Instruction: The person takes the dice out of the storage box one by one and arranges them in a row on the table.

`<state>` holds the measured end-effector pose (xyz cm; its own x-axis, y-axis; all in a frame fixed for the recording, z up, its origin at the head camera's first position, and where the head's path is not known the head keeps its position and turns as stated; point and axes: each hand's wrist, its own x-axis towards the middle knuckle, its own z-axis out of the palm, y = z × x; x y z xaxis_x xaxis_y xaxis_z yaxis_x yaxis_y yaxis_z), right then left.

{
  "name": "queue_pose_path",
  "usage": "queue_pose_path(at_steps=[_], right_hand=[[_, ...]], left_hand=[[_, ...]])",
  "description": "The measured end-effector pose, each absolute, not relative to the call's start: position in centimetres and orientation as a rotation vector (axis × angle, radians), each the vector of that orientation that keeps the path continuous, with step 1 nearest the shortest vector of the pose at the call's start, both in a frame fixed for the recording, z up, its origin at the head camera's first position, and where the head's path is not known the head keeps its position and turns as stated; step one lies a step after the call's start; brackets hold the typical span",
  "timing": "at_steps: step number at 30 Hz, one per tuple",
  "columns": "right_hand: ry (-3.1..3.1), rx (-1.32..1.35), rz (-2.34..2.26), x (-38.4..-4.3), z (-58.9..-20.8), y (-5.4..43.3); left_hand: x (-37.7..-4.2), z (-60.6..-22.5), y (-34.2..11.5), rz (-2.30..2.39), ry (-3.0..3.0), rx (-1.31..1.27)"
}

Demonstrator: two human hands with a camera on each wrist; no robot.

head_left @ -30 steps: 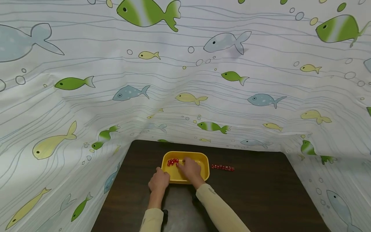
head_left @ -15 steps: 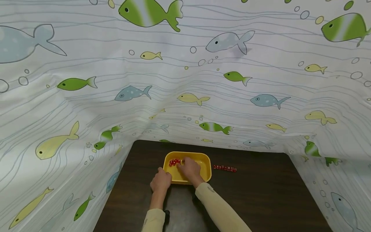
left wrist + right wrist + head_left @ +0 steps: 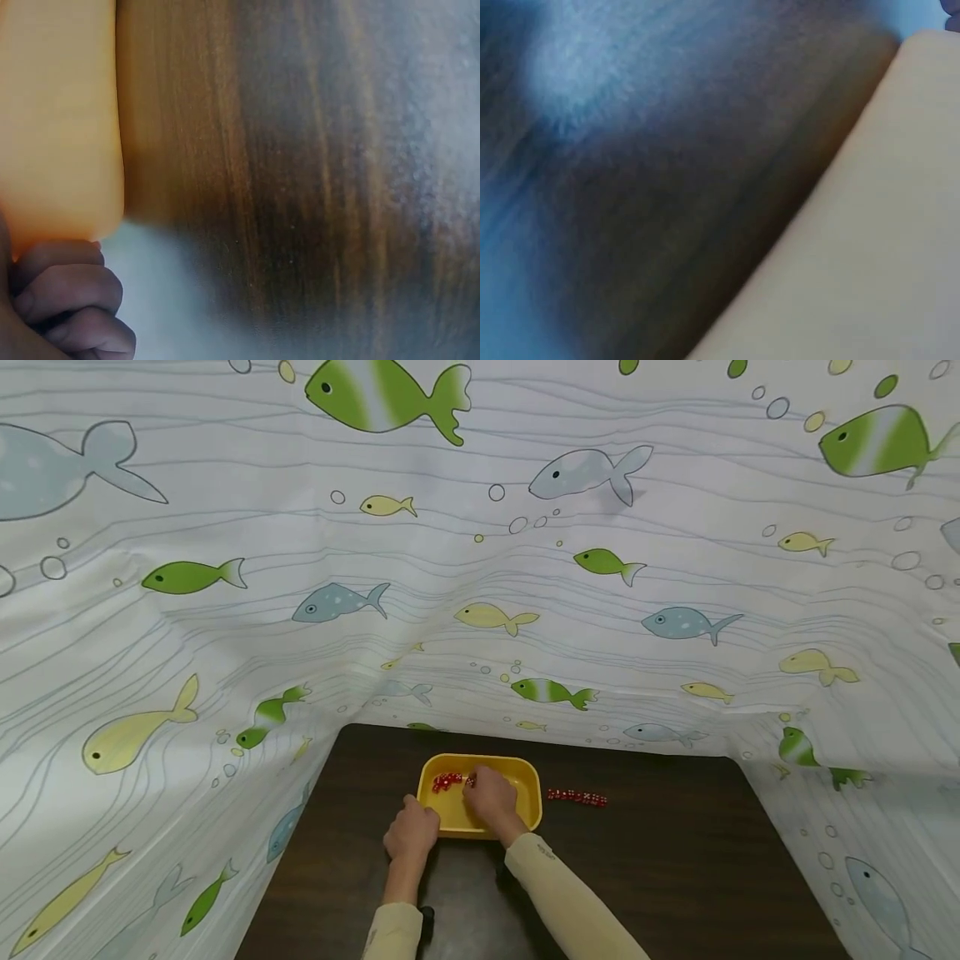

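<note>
A yellow plastic tray [image 3: 431,828] sits on the dark table. My left hand [image 3: 412,828] holds its near left corner; in the left wrist view the curled fingers [image 3: 75,289] lie against the tray wall [image 3: 60,127]. My right hand [image 3: 493,799] reaches over the near rim into the tray, and its fingertips pinch a red die [image 3: 470,782], partly hidden. Left of those fingertips, several red dice [image 3: 447,781] with white pips lie in a cluster on the tray floor. The right wrist view shows the tray's outer wall [image 3: 855,225], with the right hand out of sight.
On the dark wood table [image 3: 675,852], just right of the tray, several red dice [image 3: 577,797] stand in a row. A white cloth [image 3: 480,560] printed with fish surrounds the table at the back and both sides.
The right fingertips have drawn together a little on a die, which now shows slightly farther right, apart from the cluster. The left hand and the tray stay put; the head view shifts slightly.
</note>
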<state>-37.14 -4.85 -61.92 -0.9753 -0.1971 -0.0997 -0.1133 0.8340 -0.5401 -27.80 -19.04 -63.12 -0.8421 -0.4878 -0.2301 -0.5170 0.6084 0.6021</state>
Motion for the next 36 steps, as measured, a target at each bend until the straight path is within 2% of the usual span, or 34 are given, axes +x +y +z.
queue_pose_path(at_steps=[15,22,29,36], right_hand=[[2.906,-0.257,-0.913,-36.6,-59.3,-2.2],[2.967,-0.246,-0.934,-36.0,-59.3,0.0],[2.974,-0.361,-1.053,-34.9,-60.4,3.0],[2.948,-0.358,-1.217,-34.5,-59.4,4.9]], left_hand=[[-28.2,-63.2,-19.8,1.031,2.776,-0.816],[-28.1,-63.2,-19.5,1.029,2.777,-0.803],[-27.2,-63.1,-19.4,1.067,2.756,-0.786],[-27.4,-62.9,-19.5,1.082,2.754,-0.780]])
